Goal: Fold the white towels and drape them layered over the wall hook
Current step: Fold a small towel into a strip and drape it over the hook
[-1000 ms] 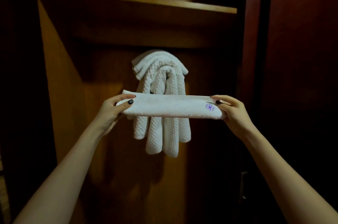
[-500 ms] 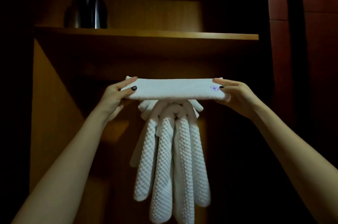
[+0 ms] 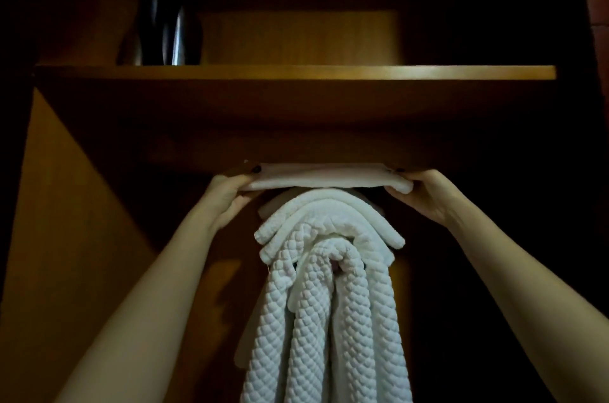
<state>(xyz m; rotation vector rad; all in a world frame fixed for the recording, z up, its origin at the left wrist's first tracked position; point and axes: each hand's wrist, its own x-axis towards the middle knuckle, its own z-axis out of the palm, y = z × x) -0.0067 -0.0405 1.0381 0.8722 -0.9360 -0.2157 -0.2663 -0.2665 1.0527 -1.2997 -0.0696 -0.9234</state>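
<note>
A folded white towel [image 3: 324,177] is stretched flat and level just under the wooden shelf, directly above the hanging pile. My left hand [image 3: 230,196] grips its left end and my right hand [image 3: 425,193] grips its right end, thumbs on top. Below it, several quilted white towels [image 3: 329,287] hang layered over the wall hook, their ends trailing down out of view. The hook itself is hidden by the towels.
A wooden shelf [image 3: 296,73] runs across the closet right above the held towel. A dark shiny vessel [image 3: 171,30] stands on its left part. Wooden closet walls close in on the left [image 3: 66,238]; the right side is dark.
Both hands have lifted the folded towel from in front of the hanging towels to above them, close under the shelf. The view has tilted upward.
</note>
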